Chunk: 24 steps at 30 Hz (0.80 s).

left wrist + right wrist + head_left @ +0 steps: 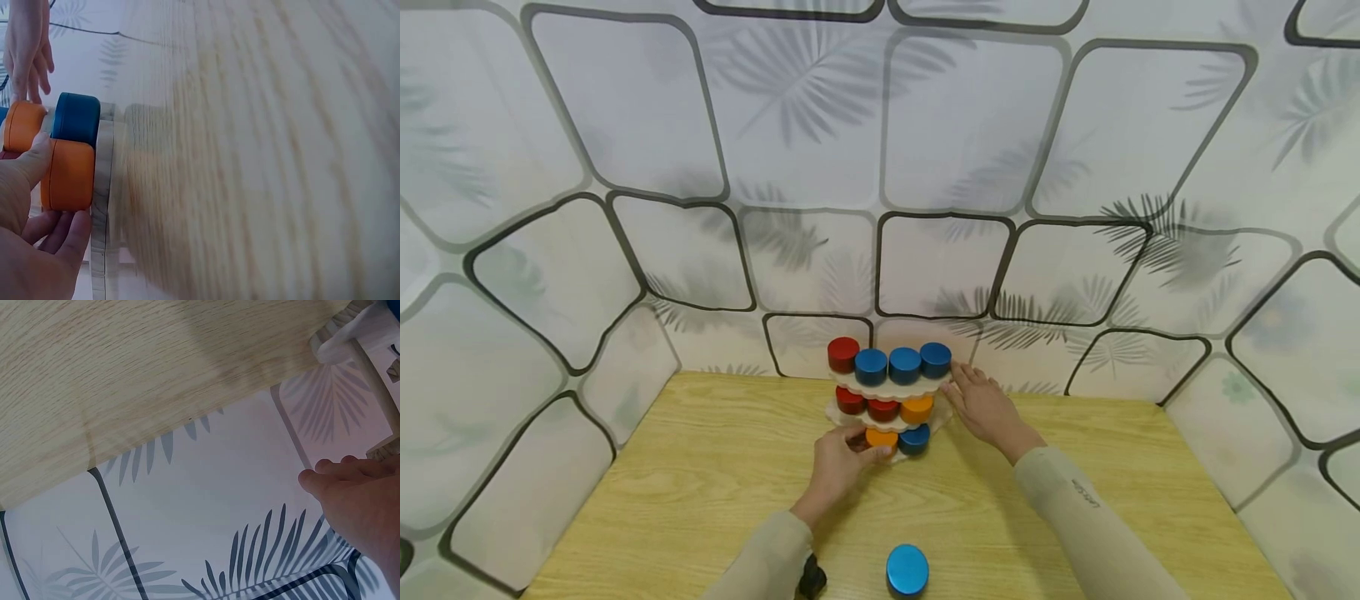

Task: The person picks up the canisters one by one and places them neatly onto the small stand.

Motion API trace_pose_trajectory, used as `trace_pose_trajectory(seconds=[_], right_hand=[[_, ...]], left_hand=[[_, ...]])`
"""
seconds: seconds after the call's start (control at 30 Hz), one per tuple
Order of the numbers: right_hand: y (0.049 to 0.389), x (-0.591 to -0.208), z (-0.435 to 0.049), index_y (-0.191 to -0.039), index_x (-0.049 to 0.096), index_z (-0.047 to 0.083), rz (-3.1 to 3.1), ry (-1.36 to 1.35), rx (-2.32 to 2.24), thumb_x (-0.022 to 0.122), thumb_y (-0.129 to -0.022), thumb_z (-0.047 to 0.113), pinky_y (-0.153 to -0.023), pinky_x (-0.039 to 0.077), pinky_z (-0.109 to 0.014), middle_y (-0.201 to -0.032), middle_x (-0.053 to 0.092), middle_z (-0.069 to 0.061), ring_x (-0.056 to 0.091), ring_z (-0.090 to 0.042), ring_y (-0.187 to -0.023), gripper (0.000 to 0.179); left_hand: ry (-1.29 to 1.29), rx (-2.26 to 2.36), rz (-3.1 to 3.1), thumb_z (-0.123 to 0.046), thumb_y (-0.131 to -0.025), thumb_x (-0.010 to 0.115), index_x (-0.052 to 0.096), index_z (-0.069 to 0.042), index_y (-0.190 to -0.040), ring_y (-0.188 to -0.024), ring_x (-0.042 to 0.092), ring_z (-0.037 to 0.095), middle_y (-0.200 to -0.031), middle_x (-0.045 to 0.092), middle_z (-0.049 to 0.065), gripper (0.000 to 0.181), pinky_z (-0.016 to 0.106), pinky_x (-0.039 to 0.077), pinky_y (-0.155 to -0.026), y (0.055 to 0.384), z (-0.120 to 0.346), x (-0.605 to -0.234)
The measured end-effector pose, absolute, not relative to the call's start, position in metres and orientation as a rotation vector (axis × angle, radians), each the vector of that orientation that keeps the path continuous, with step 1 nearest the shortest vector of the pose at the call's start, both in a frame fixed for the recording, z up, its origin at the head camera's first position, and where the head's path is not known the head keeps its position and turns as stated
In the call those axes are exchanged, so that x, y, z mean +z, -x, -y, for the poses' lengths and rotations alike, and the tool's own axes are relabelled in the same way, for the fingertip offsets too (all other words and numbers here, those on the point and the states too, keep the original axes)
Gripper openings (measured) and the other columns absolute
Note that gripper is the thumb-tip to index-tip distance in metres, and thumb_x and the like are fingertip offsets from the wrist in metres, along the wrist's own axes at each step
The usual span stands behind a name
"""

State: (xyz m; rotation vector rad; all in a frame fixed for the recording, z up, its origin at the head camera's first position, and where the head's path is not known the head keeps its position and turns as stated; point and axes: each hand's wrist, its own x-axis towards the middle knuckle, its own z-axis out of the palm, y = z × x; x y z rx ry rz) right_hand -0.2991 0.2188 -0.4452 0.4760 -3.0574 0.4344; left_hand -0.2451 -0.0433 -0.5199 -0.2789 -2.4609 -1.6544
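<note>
A wooden stand with three scalloped tiers [891,390] is loaded with round tins. My left hand [835,467] pinches a round orange tin [72,175] on the lowest tier, thumb on one side and fingers on the other. Right beside that tin is a blue tin [913,439]. My right hand [988,408] rests its extended fingers at the right edge of the upper tiers. The middle tier carries two red tins [883,409] and an orange one [917,408]. On top are a red tin [843,354] and three blue tins [905,365].
A lone light-blue tin [907,571] sits on the wooden table [715,467] near its front, with a small black object [811,577] by the left sleeve. Behind the stand, a patterned wall covering [943,267] meets the table's back edge.
</note>
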Motion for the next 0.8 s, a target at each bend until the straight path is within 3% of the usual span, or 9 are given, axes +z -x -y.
trace_pose_trajectory(seconds=[0.5, 0.8], right_hand=[[0.297, -0.443, -0.218, -0.166, 0.024, -0.001, 3.066, -0.472, 0.458, 0.034, -0.116, 0.043, -0.125, 0.024, -0.069, -0.169, 0.029, -0.027, 0.029, -0.053, -0.154, 0.067], [0.297, -0.443, -0.218, -0.166, 0.024, -0.001, 3.068, -0.467, 0.445, 0.034, -0.116, 0.041, -0.125, 0.024, -0.07, -0.169, 0.029, -0.028, 0.029, -0.054, -0.154, 0.066]], left_hand=[[0.191, -1.603, 2.465, -0.027, -0.081, 0.093, 0.081, -0.004, -0.114, -0.09, 0.075, 0.022, -0.1, 0.08, 0.011, 0.042, 0.024, 0.061, -0.075, 0.245, 0.04, -0.521], [0.152, -1.739, 2.453, -0.031, -0.088, 0.088, 0.073, -0.001, -0.128, -0.093, 0.069, 0.021, -0.109, 0.075, 0.016, 0.052, 0.021, 0.06, -0.081, 0.232, 0.052, -0.52]])
